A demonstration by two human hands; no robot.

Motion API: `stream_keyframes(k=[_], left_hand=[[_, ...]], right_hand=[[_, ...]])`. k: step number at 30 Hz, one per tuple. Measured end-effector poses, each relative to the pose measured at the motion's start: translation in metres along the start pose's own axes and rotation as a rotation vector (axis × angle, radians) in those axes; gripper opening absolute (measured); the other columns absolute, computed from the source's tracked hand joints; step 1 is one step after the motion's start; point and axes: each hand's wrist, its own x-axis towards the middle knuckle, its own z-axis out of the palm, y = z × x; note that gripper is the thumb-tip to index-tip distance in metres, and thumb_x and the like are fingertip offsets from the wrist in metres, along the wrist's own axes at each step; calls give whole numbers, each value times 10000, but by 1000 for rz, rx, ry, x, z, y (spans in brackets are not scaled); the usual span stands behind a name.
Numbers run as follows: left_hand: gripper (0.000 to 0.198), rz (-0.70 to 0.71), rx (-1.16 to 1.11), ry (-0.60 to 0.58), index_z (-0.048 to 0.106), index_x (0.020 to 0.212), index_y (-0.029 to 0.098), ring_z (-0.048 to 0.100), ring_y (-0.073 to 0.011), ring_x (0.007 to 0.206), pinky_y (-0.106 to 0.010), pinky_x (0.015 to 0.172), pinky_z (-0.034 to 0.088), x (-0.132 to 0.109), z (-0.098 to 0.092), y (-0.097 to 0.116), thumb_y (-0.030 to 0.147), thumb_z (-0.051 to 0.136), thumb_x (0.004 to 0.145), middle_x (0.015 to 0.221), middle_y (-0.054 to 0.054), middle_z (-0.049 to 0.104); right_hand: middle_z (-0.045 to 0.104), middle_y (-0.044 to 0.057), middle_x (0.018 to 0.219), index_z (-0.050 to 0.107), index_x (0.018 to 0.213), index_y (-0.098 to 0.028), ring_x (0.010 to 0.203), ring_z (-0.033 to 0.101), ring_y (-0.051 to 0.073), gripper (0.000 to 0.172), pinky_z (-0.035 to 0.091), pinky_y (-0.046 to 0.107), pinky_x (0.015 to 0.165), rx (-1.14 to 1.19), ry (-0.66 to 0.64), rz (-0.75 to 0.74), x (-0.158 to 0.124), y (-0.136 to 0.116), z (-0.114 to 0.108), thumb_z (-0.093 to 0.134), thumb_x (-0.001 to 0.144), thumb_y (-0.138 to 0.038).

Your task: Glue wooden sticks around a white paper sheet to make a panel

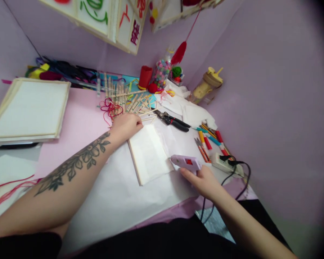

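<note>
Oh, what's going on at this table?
A person is working on a wood-edged white panel lying on the table. Their right hand holds a purple glue gun, nozzle at the panel's right edge; whether it touches isn't clear. Their left hand is at the panel's far left corner, its grip hard to make out. Loose wooden sticks and black-handled cutters lie beyond.

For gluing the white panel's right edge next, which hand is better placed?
Probably the right hand: it holds the purple glue gun, nozzle near that edge of the white panel. The left hand is at the panel's far corner.
</note>
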Motion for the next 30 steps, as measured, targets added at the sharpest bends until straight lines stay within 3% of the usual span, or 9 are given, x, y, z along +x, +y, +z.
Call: stream_keyframes(k=[4,12,18,24,27,30], left_hand=[[232,-4,-2,-5,722,800,240,639,-223,879,-288,660,443,0,-1,1,341,514,775,926,-21,724],[254,-6,1,3,723,802,240,637,-223,858,-291,670,439,-1,-2,1,351,497,767,920,-24,723],[258,-8,7,-11,722,804,238,633,-227,863,-295,682,442,0,-2,2,343,490,764,923,-29,720],[258,-11,15,-10,723,809,237,636,-230,865,-296,684,443,-1,-3,3,345,493,771,923,-33,722],[258,-11,15,-8,722,815,236,640,-229,868,-290,665,441,-1,-3,3,352,495,778,930,-31,723],[258,-15,16,-8,721,821,233,641,-224,865,-282,655,438,-1,-3,3,362,501,782,929,-27,724]], right_hand=[[646,62,653,693,873,-167,620,595,219,429,427,303,536,-9,-41,65,-7,0,-2,504,794,-544],[690,81,765,696,1002,-163,752,636,258,469,483,362,684,-1,-74,43,-19,2,-8,492,804,-536],[669,72,710,697,998,-156,645,605,225,474,472,332,584,-15,-71,74,-27,3,-9,499,806,-541],[566,21,535,704,847,-180,487,516,159,422,375,257,427,13,-55,79,-31,17,-4,526,805,-561],[523,3,485,704,824,-189,434,466,143,392,344,251,397,33,-39,88,-32,25,-1,549,799,-549],[576,7,535,710,886,-202,450,486,148,342,372,257,413,75,-13,43,-32,27,-1,575,797,-504]])
